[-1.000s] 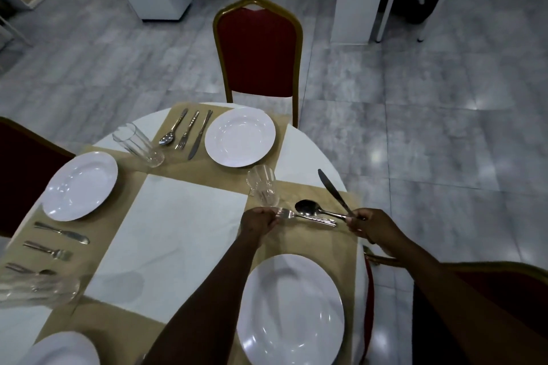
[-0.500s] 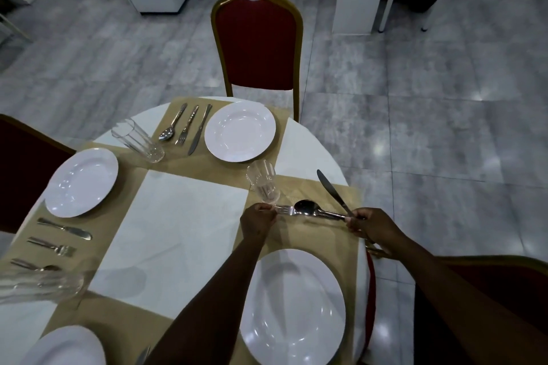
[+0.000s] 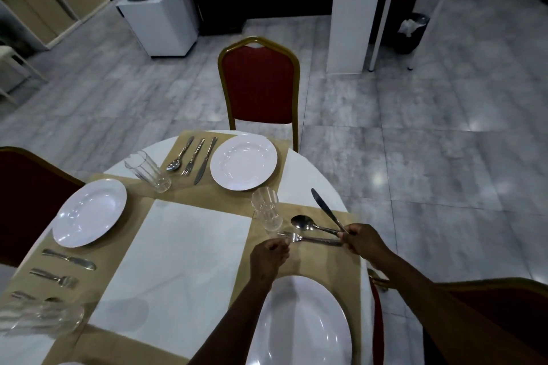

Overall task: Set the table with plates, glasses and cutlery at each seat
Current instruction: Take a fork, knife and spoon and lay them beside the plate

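**Fork end pinched at the near-right seat**

Since a second ago your view has tipped upward, so more of the far room shows, while both of your hands have stayed at the cutlery beyond the near plate (image 3: 299, 326). Your left hand (image 3: 268, 258) has its fingers curled, pinching the tine end of the fork (image 3: 311, 238), which lies crosswise just beyond that plate. Your right hand (image 3: 363, 241) grips the handle ends of the cutlery: the knife (image 3: 326, 209) angles up and away to the far left from your fingers, and the spoon (image 3: 308, 224) reaches left with its bowl beside the glass (image 3: 267, 212). That glass stands upright on the tan mat, just left of the spoon bowl and touching nothing you hold.

On the far side of the bench (image 3: 184, 261), the far plate (image 3: 243, 160) sits in front of the red chair (image 3: 258, 83), with a spoon, fork and knife set (image 3: 192, 158) laid side by side to its left and a far glass (image 3: 148, 171) further left. At the left seat, the left plate (image 3: 89, 212) lies with a left cutlery row (image 3: 59, 270) nearer to you, and a blurred near-left glass (image 3: 41, 315) stands at the near left edge. Another red chair back shows at your near right, and a second at the far left edge.
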A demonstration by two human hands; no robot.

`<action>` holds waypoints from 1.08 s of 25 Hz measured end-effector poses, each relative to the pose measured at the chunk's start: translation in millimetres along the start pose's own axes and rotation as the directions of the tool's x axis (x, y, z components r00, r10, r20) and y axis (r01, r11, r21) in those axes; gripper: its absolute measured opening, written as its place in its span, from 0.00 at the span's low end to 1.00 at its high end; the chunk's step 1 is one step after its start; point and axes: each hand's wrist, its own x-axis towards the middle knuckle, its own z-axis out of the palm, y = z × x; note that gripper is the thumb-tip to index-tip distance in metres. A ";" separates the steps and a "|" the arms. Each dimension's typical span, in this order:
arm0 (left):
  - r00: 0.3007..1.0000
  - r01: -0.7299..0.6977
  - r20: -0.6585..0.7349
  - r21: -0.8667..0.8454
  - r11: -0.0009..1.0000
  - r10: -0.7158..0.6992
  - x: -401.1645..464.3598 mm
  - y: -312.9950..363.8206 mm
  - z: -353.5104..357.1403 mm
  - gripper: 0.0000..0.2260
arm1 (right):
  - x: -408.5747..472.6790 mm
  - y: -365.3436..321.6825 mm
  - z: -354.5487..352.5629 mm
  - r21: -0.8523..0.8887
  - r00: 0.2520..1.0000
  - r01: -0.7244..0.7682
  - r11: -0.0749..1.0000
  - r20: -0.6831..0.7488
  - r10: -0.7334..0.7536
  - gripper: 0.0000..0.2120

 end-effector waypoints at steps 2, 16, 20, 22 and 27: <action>1.000 0.008 -0.021 0.029 1.000 -0.008 3.2 -10.7 -9.7 0.06 | 11.3 -3.3 4.4 -0.128 1.000 0.028 0.991 0.002 -0.028 0.11; 0.988 0.139 -0.042 -0.199 0.970 -0.150 26.0 -1.7 27.3 0.08 | 1.7 0.7 0.5 -0.018 0.994 0.008 1.000 0.112 -0.006 0.05; 0.982 0.165 -0.043 -0.291 0.943 -0.185 37.0 6.5 44.2 0.06 | 3.0 1.4 -6.3 0.030 0.994 0.020 0.999 0.104 -0.023 0.05; 0.980 0.152 -0.087 -0.254 0.955 -0.179 41.7 9.2 51.1 0.06 | 4.7 2.8 -12.3 0.021 0.998 0.053 0.998 0.032 -0.054 0.04; 0.950 0.130 -0.283 -0.029 0.991 -0.133 51.4 10.9 63.2 0.07 | 10.2 20.7 -36.5 -0.145 0.972 0.154 0.977 -0.153 -0.176 0.07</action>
